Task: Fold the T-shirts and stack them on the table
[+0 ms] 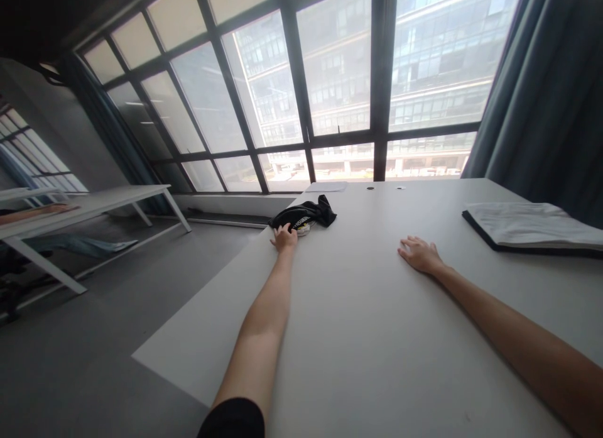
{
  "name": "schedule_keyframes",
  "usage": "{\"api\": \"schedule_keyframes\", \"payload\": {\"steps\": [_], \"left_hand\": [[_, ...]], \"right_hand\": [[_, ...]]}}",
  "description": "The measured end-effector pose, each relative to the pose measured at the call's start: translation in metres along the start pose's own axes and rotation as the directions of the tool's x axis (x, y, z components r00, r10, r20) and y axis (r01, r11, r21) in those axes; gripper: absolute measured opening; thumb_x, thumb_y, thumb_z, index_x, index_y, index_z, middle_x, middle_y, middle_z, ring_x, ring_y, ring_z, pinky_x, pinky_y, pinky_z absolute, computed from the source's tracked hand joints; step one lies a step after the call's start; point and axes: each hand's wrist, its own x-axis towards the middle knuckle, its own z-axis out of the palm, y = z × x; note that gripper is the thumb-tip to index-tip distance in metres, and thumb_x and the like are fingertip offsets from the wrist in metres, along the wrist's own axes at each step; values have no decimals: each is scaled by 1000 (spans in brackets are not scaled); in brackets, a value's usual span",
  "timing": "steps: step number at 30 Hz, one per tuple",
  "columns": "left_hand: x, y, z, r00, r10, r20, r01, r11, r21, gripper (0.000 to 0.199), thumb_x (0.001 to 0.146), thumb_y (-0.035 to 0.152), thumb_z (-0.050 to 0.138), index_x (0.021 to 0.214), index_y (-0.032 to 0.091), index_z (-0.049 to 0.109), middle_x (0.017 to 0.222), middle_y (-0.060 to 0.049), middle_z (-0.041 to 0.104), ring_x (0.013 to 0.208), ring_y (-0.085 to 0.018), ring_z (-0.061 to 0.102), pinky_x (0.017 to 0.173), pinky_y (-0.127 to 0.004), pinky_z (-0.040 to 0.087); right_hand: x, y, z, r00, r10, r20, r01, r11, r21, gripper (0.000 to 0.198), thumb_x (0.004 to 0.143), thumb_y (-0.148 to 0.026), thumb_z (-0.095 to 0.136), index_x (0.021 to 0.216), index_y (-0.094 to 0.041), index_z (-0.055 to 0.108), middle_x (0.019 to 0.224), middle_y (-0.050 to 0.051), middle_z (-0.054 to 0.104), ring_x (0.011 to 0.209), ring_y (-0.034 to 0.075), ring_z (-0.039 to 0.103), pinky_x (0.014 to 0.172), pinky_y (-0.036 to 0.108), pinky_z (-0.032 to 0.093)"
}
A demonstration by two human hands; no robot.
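My left hand (pixel 285 238) reaches to the near edge of a bunched black cloth item (pixel 306 213) with white and yellow print on it. Its fingers curl over the fabric; the fingertips are partly hidden against the dark cloth. Whether the item is a garment or a bag I cannot make out. A small whitish part (pixel 304 229) shows beside the thumb. On the white table (pixel 358 312) my right hand (pixel 421 254) lies palm down, fingers loosely spread, holding nothing. To its right is a folded grey-white cloth (pixel 541 225) with a black edge.
A thin white sheet (pixel 326 186) lies at the far table edge, near a dark round spot (pixel 370 188) and a pale one (pixel 400 188). Windows and a curtain (pixel 541 111) stand behind. At left, a person's forearm (pixel 35 212) rests on another white table (pixel 108 202).
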Motion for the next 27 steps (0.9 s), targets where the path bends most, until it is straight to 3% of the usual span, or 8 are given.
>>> {"api": "schedule_keyframes", "payload": {"steps": [3,6,9,13,17,22,25,27], "left_hand": [[-3,4,0,1000,28,-7,-28,1000,5,55,92,28,52,147,24,53,158,-13,46,150,-34,32,118,-67,25],[-4,11,-5,992,79,-98,-76,997,29,61,92,25,51,152,17,47,160,-16,42,149,-33,34,121,-60,26],[-7,21,-13,968,181,-175,-173,983,60,60,94,23,47,153,14,46,159,-16,43,145,-31,41,121,-48,31],[-16,37,-21,917,352,-188,-343,936,81,51,100,24,40,150,16,50,155,-12,48,142,-28,43,120,-39,32],[-37,58,-21,860,497,-115,-492,868,72,38,105,29,38,135,20,61,141,-11,60,135,-27,49,116,-39,33],[-63,88,-11,780,625,21,-626,780,14,38,107,41,39,130,20,61,108,-10,72,109,-25,64,110,-38,35],[-70,100,-4,778,625,57,-627,779,18,41,109,36,31,121,19,66,103,-11,72,107,-25,65,109,-39,37],[-72,101,3,793,602,88,-607,794,35,42,108,32,29,124,19,66,118,-13,71,118,-26,62,111,-39,37]], "right_hand": [[1,1,1,1000,-2,-3,2,1000,4,57,100,-51,40,146,-21,55,162,14,42,151,34,31,116,68,23],[1,2,1,1000,-5,-6,5,1000,3,57,100,-50,41,146,-20,56,161,15,42,151,34,32,116,68,23],[0,1,1,1000,-4,-12,4,1000,0,56,100,-49,42,145,-21,57,161,16,43,150,34,34,116,67,25],[-1,-1,-1,1000,0,-21,0,1000,5,54,100,-49,43,144,-22,58,160,15,44,149,34,35,115,66,26],[-2,-2,-2,1000,1,-18,-1,1000,7,54,100,-48,43,144,-22,59,160,16,44,149,34,36,115,66,26],[-1,-1,-1,1000,3,-16,-3,1000,9,54,100,-48,43,144,-21,58,160,16,44,150,33,35,116,66,25],[-1,-2,-2,1000,11,-13,-11,1000,18,53,100,-49,44,145,-22,57,161,15,44,150,33,34,117,65,24],[-2,-3,-3,1000,10,-8,-10,1000,27,53,100,-49,43,144,-23,58,161,15,43,151,33,33,117,66,23]]}}
